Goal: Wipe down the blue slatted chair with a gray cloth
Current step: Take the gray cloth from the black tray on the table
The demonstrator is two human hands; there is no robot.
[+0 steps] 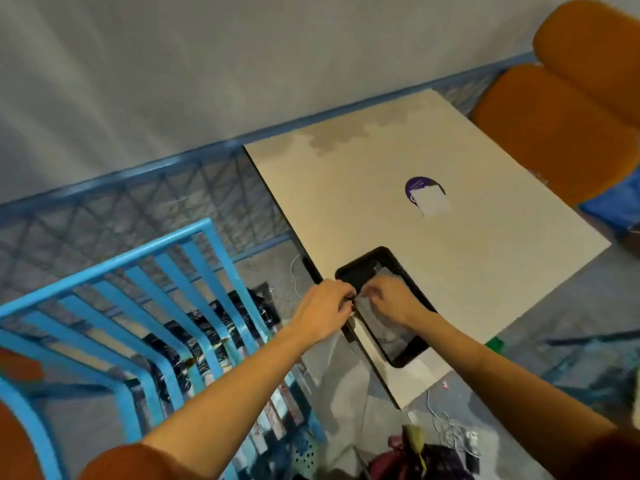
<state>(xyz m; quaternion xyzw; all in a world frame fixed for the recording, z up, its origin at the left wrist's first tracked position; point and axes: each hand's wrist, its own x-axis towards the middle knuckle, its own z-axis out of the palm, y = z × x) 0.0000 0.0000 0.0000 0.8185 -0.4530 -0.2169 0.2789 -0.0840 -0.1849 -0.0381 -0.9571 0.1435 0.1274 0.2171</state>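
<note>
The blue slatted chair [145, 306] stands at the lower left, its slats running toward me. A gray cloth [384, 327] lies in a black tray [408, 355] at the near-left corner of the beige table [450, 271]. My left hand [325, 313] pinches the cloth's left edge at the tray's rim. My right hand [391, 299] rests over the cloth inside the tray, fingers curled onto the fabric. Part of the cloth is hidden under both hands.
An orange padded chair [568, 116] stands beyond the table at the upper right. A purple sticker [424, 195] marks the tabletop. Blue railing [173, 164] runs along the wall. Cables, bags and clutter [433, 448] lie on the floor beneath.
</note>
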